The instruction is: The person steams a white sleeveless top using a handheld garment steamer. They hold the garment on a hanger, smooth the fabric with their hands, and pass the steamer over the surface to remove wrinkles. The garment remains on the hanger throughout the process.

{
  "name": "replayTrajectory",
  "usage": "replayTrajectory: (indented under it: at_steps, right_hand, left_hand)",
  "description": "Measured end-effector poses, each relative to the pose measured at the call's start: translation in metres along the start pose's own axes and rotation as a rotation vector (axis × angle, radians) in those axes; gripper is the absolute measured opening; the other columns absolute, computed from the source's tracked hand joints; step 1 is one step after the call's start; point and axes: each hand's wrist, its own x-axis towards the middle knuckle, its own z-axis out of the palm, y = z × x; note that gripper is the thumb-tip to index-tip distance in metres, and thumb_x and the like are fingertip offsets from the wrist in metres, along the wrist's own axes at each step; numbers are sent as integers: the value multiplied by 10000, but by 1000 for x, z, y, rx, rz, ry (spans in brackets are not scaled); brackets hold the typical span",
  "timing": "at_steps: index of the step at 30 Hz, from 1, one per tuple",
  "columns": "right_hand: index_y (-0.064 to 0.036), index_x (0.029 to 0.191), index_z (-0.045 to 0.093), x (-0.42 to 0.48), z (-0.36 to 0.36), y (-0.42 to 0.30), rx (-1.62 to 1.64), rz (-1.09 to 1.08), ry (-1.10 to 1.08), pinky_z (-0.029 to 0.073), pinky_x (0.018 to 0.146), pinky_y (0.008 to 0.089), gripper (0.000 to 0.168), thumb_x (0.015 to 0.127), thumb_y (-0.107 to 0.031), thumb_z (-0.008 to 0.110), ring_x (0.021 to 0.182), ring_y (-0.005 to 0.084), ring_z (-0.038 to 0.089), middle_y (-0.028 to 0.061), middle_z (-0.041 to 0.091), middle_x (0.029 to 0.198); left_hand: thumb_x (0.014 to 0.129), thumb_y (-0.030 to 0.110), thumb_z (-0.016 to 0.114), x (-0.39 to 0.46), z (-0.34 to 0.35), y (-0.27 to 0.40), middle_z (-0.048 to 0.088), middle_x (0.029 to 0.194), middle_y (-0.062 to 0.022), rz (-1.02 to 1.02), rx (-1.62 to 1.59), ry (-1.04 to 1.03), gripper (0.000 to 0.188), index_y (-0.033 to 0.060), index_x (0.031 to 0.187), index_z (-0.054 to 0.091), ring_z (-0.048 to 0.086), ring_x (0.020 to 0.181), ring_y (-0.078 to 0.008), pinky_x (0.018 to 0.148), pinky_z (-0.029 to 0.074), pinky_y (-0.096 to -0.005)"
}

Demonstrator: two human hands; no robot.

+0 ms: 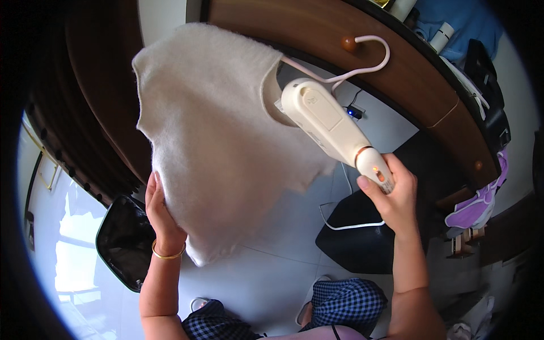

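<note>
A cream, fuzzy knit sleeveless top (204,127) hangs from a pale pink clothes hanger (382,55), whose hook is at a round wooden drawer knob (349,43). My left hand (163,208) grips the garment's left edge, thumb on the near side, other fingers partly hidden. My right hand (395,191) is closed around the handle of a cream handheld garment steamer (327,119). An orange light glows on its handle, and its head is at the garment's neckline. A white power cord (352,227) runs from the handle.
Behind the garment stands a brown wooden desk (425,93) with bottles and other items on top. A black box-like seat (357,246) is at the right, a lined black bin (125,246) at the left. A purple cloth (471,208) hangs at the far right. Dark curtains (97,106) hang at the left.
</note>
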Motion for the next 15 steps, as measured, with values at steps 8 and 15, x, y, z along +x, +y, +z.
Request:
replayTrajectory:
  at_steps: [8, 15]
  right_hand:
    - [-7, 898, 589, 14, 33, 17, -19, -180, 126, 511, 557, 303, 418, 754, -376, 720, 629, 214, 656, 120, 662, 758]
    - [-29, 892, 593, 15, 27, 14, -108, -228, 105, 507, 542, 310, 401, 745, -380, 718, 606, 231, 653, 112, 657, 738]
  left_hand:
    - [947, 190, 380, 10, 10, 19, 597, 1029, -59, 83, 95, 23, 301, 28, 1169, 500, 573, 932, -133, 833, 470, -272]
    - [811, 142, 641, 40, 50, 34, 466, 1248, -114, 1243, 1115, 181, 482, 96, 1246, 440, 427, 1185, -224, 999, 342, -371]
